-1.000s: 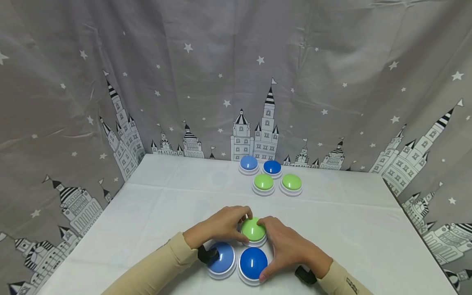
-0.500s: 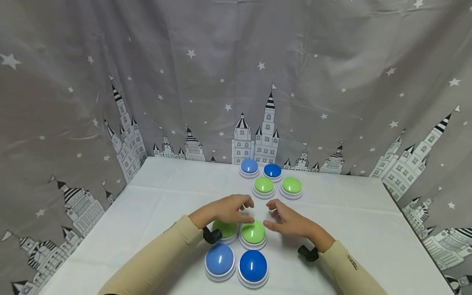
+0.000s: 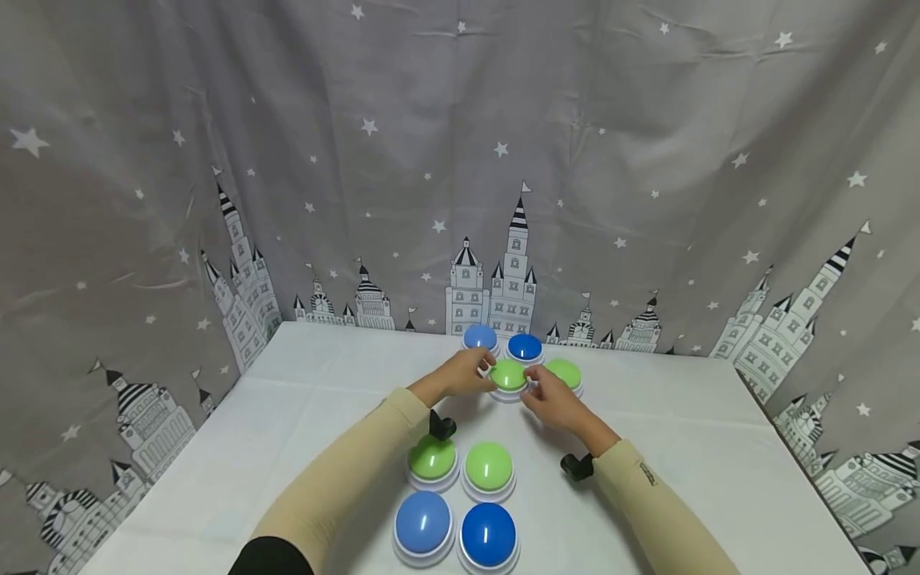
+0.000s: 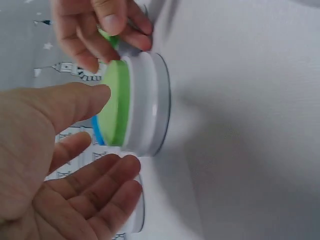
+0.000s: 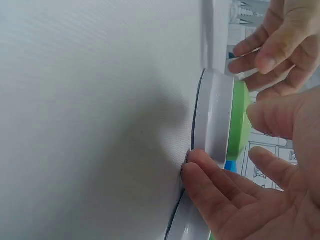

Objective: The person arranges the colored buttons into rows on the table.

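Note:
A green push button (image 3: 509, 373) on a white round base stands on the table between both hands. My left hand (image 3: 462, 374) is at its left side, thumb and fingers spread around it; in the left wrist view its thumb lies close to the green dome (image 4: 113, 107), contact unclear. At the right side is my right hand (image 3: 557, 399), its fingers loosely bent. In the right wrist view the right fingertips (image 5: 200, 172) lie by the white base, at the gap to the neighbouring green button (image 3: 565, 372). Neither hand visibly grips the button.
Behind stand a light blue button (image 3: 479, 337) and a dark blue button (image 3: 525, 346). Nearer are two green buttons (image 3: 489, 465), a light blue one (image 3: 422, 521) and a dark blue one (image 3: 489, 533). A grey castle-print curtain (image 3: 575, 160) hangs behind the white table (image 3: 647, 455).
Both hands have left the near green button and moved forward to the left green button of the far group. The buttons seem to stay in place; the head view has tilted slightly upward.

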`<state>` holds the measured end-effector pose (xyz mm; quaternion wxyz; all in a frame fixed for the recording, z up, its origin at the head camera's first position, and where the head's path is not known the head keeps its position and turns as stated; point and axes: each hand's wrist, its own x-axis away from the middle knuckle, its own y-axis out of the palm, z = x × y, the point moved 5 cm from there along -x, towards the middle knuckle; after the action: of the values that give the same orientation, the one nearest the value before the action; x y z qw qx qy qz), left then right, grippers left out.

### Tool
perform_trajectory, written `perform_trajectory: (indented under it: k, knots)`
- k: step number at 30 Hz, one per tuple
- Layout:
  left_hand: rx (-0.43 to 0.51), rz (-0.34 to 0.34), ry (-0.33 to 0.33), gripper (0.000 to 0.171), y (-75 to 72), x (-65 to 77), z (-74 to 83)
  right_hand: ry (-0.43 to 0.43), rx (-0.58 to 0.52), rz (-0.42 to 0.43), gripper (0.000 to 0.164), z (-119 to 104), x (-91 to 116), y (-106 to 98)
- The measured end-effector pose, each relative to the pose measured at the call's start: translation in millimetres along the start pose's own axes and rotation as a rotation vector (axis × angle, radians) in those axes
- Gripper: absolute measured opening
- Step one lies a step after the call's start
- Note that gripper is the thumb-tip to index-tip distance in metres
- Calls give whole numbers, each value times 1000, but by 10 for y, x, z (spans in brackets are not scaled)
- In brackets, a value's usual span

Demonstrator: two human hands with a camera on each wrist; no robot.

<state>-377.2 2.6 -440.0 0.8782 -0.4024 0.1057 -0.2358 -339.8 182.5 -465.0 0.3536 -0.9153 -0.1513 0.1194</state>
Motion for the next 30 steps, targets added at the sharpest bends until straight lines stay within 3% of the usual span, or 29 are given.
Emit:
perform_trajectory:
  k: [6, 14, 18, 24, 30]
  knots:
    - [15, -7, -27, 52, 98, -127, -68, 27, 32, 1, 45, 16, -99, 26]
    - [26, 7, -30, 54, 106, -153, -69, 36, 35, -13, 45, -11, -133, 37]
    - [33, 17, -6, 54, 96, -115, -14, 35, 19, 14, 44, -45, -90, -13]
    - [37, 31, 61, 51, 87, -15, 58, -65, 33, 38, 46, -103, 21, -80]
    - [28, 39, 136, 52, 92, 102, 119, -109, 43, 57, 50, -125, 200, -140]
